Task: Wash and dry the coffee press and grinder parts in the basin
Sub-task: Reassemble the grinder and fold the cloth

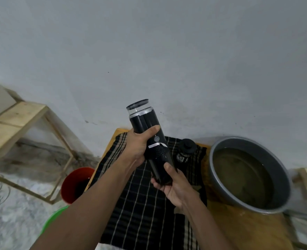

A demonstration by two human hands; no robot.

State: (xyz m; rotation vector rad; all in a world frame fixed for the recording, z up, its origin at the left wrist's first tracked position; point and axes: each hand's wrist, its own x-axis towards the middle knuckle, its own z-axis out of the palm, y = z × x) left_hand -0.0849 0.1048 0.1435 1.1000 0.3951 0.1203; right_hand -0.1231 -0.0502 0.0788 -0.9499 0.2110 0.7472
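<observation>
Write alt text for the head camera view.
Two hands, left hand and right hand, hold a black coffee grinder tilted above a striped cloth. A water-filled grey basin sits to the right, a small black press behind.

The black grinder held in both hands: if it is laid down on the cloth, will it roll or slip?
The grinder looks round and smooth, so it may roll. The striped cloth would probably slow it. Its clear top looks breakable.

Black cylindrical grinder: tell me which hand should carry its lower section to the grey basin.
Probably the right hand. It grips the black cylindrical grinder at its lower end and is nearer the grey water-filled basin. The left hand holds the upper body, farther away.
</observation>
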